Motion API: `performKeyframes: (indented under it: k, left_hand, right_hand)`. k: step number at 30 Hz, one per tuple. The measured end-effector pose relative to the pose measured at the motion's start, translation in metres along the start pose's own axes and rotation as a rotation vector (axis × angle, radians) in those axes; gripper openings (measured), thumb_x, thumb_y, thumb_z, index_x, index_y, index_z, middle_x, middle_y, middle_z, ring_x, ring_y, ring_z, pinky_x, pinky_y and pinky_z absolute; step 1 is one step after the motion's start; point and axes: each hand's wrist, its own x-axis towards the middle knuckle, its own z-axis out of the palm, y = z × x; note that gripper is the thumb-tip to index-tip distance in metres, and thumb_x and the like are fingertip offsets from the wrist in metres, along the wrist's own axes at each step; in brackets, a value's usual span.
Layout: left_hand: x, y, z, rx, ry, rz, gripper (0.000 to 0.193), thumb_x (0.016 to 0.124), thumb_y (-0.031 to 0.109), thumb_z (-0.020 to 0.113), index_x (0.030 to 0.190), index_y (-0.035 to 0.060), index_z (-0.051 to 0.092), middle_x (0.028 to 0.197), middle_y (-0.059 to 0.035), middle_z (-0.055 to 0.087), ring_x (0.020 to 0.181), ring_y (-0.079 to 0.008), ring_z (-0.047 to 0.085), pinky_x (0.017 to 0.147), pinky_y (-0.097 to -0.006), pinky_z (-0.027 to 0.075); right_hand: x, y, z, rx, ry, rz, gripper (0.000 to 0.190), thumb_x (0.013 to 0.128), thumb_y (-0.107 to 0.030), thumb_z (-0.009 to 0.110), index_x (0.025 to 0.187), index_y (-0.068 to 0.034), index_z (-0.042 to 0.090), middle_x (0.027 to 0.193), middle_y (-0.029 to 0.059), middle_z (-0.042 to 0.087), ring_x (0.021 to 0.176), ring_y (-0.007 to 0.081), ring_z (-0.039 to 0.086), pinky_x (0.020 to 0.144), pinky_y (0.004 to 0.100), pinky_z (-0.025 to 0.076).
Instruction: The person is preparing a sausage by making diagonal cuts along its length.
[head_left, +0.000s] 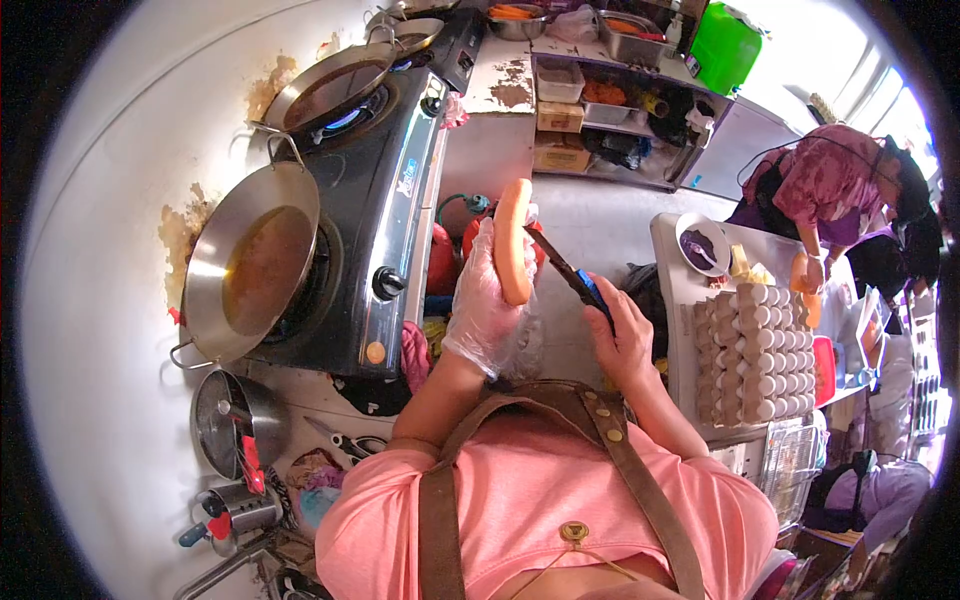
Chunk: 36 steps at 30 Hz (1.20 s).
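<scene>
A long, curved orange sausage (511, 244) lies along the palm side of my left hand (480, 304), which wears a clear plastic glove. My right hand (624, 330) is bare and grips a knife (566, 271) with a black and blue handle. The dark blade points up and left, its tip close to the right side of the sausage; whether it touches cannot be made out. To the left of my hands stands a black gas stove (375, 225). A wide metal pan (225, 262) with oil in it rests on the near burner.
Behind it, a second pan (330, 86) sits over a blue flame. Stacked egg trays (750, 356) and a bowl of purple food (701, 244) stand on the right-hand table (671, 262). Another person (832, 180) bends over that table. Scissors (356, 448) and a pot (240, 424) are at lower left.
</scene>
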Motion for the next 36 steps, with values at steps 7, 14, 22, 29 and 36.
performKeyframes:
  k: [7, 14, 22, 29, 36]
  left_hand:
    - [0.001, -0.004, -0.009, -0.087, 0.144, 0.006, 0.037, 0.096, 0.029, 0.041, 0.120, 0.0010, 0.045, 0.097, -0.0074, 0.055, 0.085, -0.0147, 0.055, 0.073, -0.0230, 0.047]
    - [0.002, -0.002, 0.012, -0.021, 0.249, 0.051, 0.044, 0.094, 0.036, 0.044, 0.116, -0.0023, 0.049, 0.081, -0.0049, 0.056, 0.067, -0.0098, 0.055, 0.052, -0.0200, 0.046]
    - [0.002, 0.002, 0.000, -0.121, 0.039, -0.056, 0.041, 0.095, 0.034, 0.041, 0.120, 0.0003, 0.044, 0.091, -0.0074, 0.053, 0.076, -0.0134, 0.052, 0.064, -0.0231, 0.047]
    - [0.012, 0.010, 0.005, -0.222, 0.093, -0.043, 0.047, 0.094, 0.036, 0.043, 0.118, -0.0050, 0.043, 0.079, -0.0039, 0.049, 0.065, -0.0121, 0.048, 0.058, -0.0247, 0.044]
    - [0.042, 0.056, 0.019, 0.041, 0.351, 0.183, 0.035, 0.087, 0.033, 0.055, 0.106, 0.0031, 0.053, 0.081, -0.0082, 0.052, 0.066, -0.0158, 0.051, 0.057, -0.0263, 0.043]
  right_hand:
    - [0.010, -0.009, 0.000, -0.043, -0.106, -0.046, 0.040, 0.080, -0.009, 0.062, 0.119, -0.007, 0.052, 0.077, 0.0133, 0.058, 0.063, 0.0301, 0.058, 0.056, 0.0367, 0.048]
    - [-0.006, 0.002, -0.005, -0.013, -0.077, -0.051, 0.038, 0.079, -0.008, 0.062, 0.116, -0.005, 0.054, 0.074, 0.0135, 0.057, 0.062, 0.0303, 0.058, 0.055, 0.0373, 0.047]
    - [0.004, -0.006, -0.015, 0.039, -0.161, -0.101, 0.037, 0.079, -0.010, 0.062, 0.115, -0.005, 0.054, 0.073, 0.0143, 0.056, 0.061, 0.0306, 0.058, 0.054, 0.0376, 0.047]
    - [-0.004, 0.006, -0.015, -0.009, -0.201, -0.061, 0.036, 0.079, -0.011, 0.063, 0.114, -0.004, 0.055, 0.075, 0.0141, 0.057, 0.062, 0.0301, 0.058, 0.055, 0.0366, 0.047]
    - [-0.021, 0.026, -0.022, 0.193, -0.070, 0.263, 0.032, 0.084, -0.011, 0.059, 0.114, -0.001, 0.055, 0.103, 0.0160, 0.062, 0.094, 0.0259, 0.062, 0.080, 0.0314, 0.047]
